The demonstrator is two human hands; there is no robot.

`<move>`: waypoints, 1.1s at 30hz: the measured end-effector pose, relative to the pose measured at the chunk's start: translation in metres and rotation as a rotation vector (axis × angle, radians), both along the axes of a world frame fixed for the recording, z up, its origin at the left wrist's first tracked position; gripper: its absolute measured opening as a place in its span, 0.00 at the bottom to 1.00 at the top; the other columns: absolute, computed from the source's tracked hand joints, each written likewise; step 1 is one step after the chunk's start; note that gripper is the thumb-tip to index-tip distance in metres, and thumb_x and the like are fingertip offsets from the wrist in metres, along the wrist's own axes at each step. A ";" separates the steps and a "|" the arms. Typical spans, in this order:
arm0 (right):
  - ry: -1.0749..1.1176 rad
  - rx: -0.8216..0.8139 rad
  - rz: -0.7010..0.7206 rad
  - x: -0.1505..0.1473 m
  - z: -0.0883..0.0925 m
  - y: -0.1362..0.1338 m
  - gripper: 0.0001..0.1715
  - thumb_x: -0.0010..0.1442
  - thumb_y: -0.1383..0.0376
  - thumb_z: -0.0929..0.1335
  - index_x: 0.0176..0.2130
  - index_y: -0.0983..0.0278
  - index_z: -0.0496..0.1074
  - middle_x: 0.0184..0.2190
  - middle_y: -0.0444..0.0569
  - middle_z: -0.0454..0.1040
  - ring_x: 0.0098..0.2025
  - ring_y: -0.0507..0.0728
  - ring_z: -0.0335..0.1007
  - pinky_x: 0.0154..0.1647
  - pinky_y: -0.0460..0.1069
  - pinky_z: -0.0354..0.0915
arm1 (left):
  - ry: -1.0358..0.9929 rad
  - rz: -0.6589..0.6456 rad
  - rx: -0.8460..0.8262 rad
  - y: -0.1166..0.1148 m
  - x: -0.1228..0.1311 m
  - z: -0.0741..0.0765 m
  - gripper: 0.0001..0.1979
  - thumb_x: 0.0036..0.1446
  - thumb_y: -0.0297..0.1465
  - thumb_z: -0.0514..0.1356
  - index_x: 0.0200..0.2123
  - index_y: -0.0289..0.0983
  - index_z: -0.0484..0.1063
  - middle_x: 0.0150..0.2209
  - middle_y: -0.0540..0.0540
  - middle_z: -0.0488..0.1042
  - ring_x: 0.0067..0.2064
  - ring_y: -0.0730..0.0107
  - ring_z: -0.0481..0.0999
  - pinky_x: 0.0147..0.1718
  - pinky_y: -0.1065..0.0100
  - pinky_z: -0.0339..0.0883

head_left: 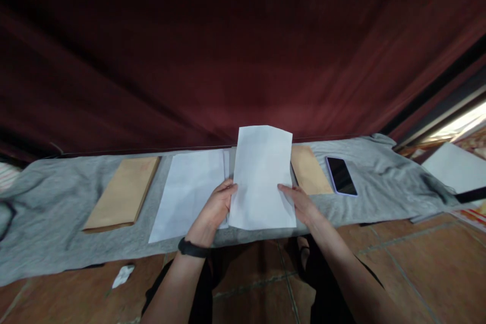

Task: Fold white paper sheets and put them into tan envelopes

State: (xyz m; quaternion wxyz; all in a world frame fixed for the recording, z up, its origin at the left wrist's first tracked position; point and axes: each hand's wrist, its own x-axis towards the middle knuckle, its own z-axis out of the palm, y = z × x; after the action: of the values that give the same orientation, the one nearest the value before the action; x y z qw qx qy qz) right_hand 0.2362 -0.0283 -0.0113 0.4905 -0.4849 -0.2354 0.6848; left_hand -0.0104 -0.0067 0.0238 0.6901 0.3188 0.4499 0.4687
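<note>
Between my two hands a white sheet of paper (262,172) is held up over the grey cloth, its top edge slightly bent. My left hand (218,203) grips its left edge, and a dark band circles that wrist. On the opposite edge, my right hand (299,201) pinches the sheet with the thumb on top. Left of the sheet lies a stack of white paper (188,192). A brown envelope (309,169) rests on the cloth to the right, partly covered by the held sheet. Whether more than one sheet is held, I cannot tell.
A thick stack of brown envelopes (123,192) lies at the left on the grey cloth (387,182). A phone with a purple case (341,176) sits at the right. Behind hangs a dark red curtain (243,50). A crumpled white scrap (123,276) is on the tiled floor.
</note>
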 end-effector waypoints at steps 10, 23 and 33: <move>-0.981 0.358 0.008 0.026 -0.029 0.004 0.12 0.55 0.61 0.68 0.40 0.62 0.75 0.31 0.47 0.80 0.34 0.57 0.75 0.36 0.49 0.70 | 1.065 -0.061 0.264 -0.006 0.005 -0.047 0.04 0.56 0.25 0.57 0.34 0.40 0.64 0.21 0.58 0.62 0.23 0.72 0.65 0.26 0.71 0.54; -1.577 0.718 0.166 0.005 -0.029 -0.003 0.27 0.69 0.62 0.60 0.65 0.66 0.64 0.65 0.59 0.65 0.67 0.62 0.60 0.65 0.59 0.62 | 1.245 -0.099 0.156 -0.010 0.022 -0.045 0.26 0.61 0.23 0.52 0.63 0.30 0.57 0.34 0.43 0.77 0.39 0.60 0.80 0.40 0.65 0.68; -1.593 0.831 0.391 -0.027 -0.038 -0.016 0.29 0.72 0.58 0.60 0.67 0.62 0.62 0.70 0.54 0.56 0.72 0.63 0.50 0.70 0.63 0.52 | 1.275 -0.214 0.259 -0.012 0.012 -0.039 0.24 0.61 0.24 0.52 0.61 0.34 0.64 0.38 0.41 0.80 0.43 0.58 0.80 0.46 0.63 0.69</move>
State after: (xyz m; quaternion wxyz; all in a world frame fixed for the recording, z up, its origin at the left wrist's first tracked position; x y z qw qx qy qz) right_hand 0.2090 -0.0448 -0.0494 0.1936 -0.5498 -0.8087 0.0792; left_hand 0.0021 -0.0184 -0.0154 0.2872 0.6574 0.6764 0.1670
